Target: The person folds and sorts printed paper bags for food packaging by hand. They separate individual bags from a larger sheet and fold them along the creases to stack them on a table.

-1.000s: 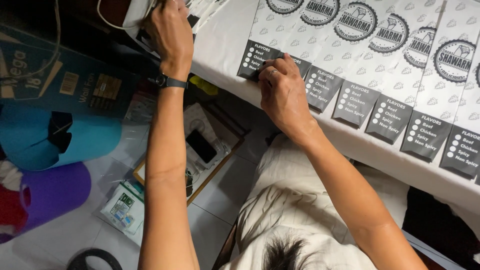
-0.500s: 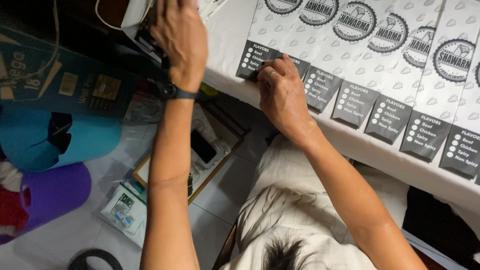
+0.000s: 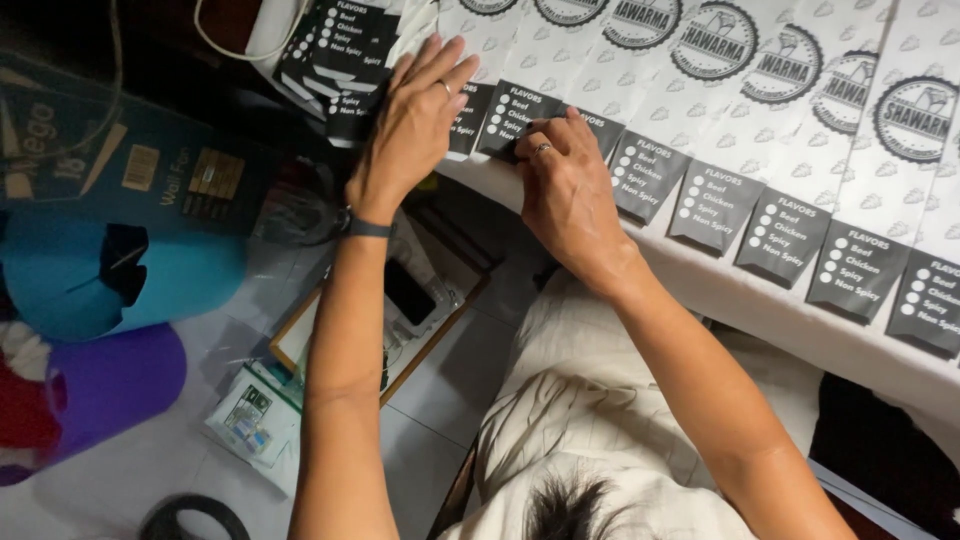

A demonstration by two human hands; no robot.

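The row of white printed paper sleeves (image 3: 700, 110) lies overlapped like shingles along the edge of the worktop (image 3: 760, 310), each one set back so that only its dark label end shows, which keeps every label reachable from the edge. At the near-left end of that row the right hand (image 3: 570, 190) is curled, its fingertips pinching the corner of a dark label (image 3: 515, 118) on the sleeve under it, seemingly to press or square it. The left hand (image 3: 415, 120) lies flat and spread just left of that label, fingers fanned over the neighbouring sleeve, likely to keep the stack from sliding; a dark band (image 3: 365, 228) circles its wrist. Further left of the row, at the worktop's corner, sits a loose stack of dark labels (image 3: 340, 55) with a white cable (image 3: 240, 45) looping past. The worktop is covered in white. Below the row, the tiled floor (image 3: 440, 400) is crowded: a dark box (image 3: 130, 170), a blue tub (image 3: 120, 275), a purple roll (image 3: 110, 385), and a shallow wooden tray (image 3: 330, 330) of small items.
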